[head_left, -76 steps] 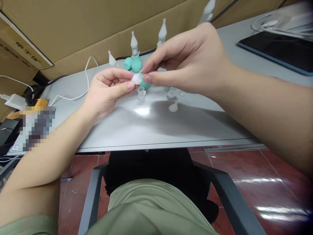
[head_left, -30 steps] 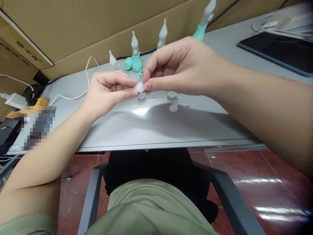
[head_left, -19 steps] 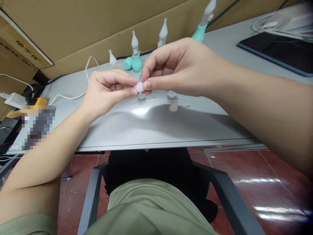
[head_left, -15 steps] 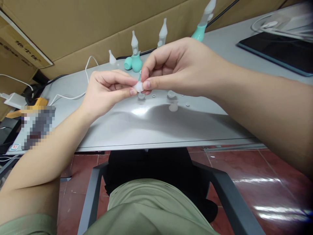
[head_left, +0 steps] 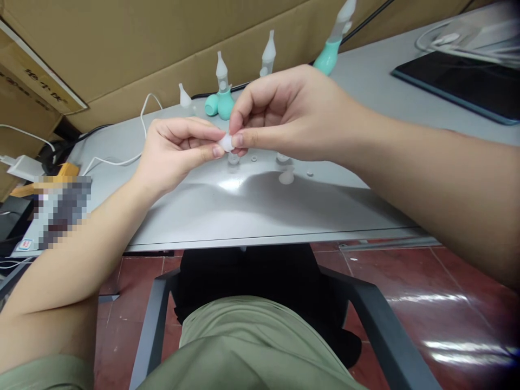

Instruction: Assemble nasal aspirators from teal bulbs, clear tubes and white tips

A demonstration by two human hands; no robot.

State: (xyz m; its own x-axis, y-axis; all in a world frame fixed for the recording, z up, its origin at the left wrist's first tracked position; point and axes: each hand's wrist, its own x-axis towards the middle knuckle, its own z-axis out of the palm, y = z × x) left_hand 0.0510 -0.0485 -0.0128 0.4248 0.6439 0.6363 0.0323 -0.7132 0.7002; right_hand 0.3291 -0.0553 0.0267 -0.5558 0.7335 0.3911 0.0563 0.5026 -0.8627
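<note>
A small white translucent plastic part is pinched between both hands above the table; its exact shape is mostly covered by fingertips. My left hand grips its left side with thumb and forefinger. From the right, my right hand closes thumb and fingers on the other side. Below them lie a small clear cap-like piece, a tiny ring, another cap-like piece, a white translucent nozzle piece and a tiny disc.
Behind my hands stand nasal aspirators with teal bulbs and a white nozzle tip. A dark phone-like slab lies at right. A white cable and charger are at left, and cardboard rises behind.
Both hands keep their pinch on the white part, which has shifted very slightly left. The whole view has also moved a little, and nothing has been let go.
</note>
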